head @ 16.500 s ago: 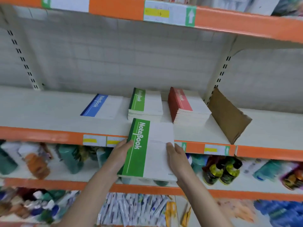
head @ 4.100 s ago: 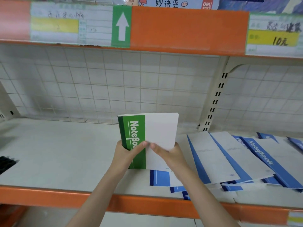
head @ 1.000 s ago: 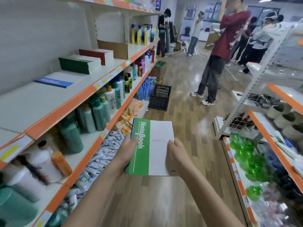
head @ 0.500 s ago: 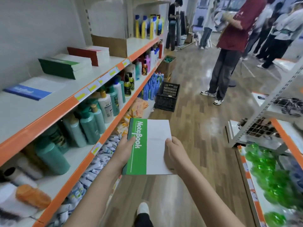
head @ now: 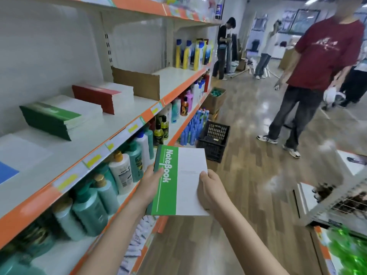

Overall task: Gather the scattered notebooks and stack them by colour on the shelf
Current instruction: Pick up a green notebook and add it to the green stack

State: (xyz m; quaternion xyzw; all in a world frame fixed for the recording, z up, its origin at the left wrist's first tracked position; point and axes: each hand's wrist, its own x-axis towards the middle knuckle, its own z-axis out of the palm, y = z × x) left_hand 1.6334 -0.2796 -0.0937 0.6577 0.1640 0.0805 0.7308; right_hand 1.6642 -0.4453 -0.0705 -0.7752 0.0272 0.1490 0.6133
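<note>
The green notebook [head: 179, 182] is held in the aisle at about 6 o'clock of the head view, in front of the person and below the level of the shelf [head: 111, 132] that carries the sorted stacks. It lies nearly flat, cover up, spine to the left.

**Handling properties (judged).** The item appears to be a thin bundle of soft-cover notebooks: light, flexible across the cover, and liable to sag or fan if held by one corner. The cover looks smooth, so copies may slide against each other. Support both long edges, or place one palm under the centre. It is not fragile, but corners can bend on contact with the shelf lip.

**Hand pose.**
- The left hand [head: 152, 184] grips the spine edge at 9 o'clock of the notebook, thumb on the green band, remaining fingers underneath and not visible.
- The right hand [head: 211, 188] grips the opposite edge at 3 o'clock, thumb on the white cover, fingers curled below.
- Both forearms extend forward from 6 o'clock, roughly parallel.

**Destination.** The green stack [head: 57, 118] sits on the shelf at 10 o'clock, with the red stack [head: 103, 94] just beyond it towards 11 o'clock and a blue notebook [head: 8, 171] at 9 o'clock. The carried item belongs on the green stack; raise it clear of the orange shelf edge before lowering it, spine aligned with the stack.
</note>
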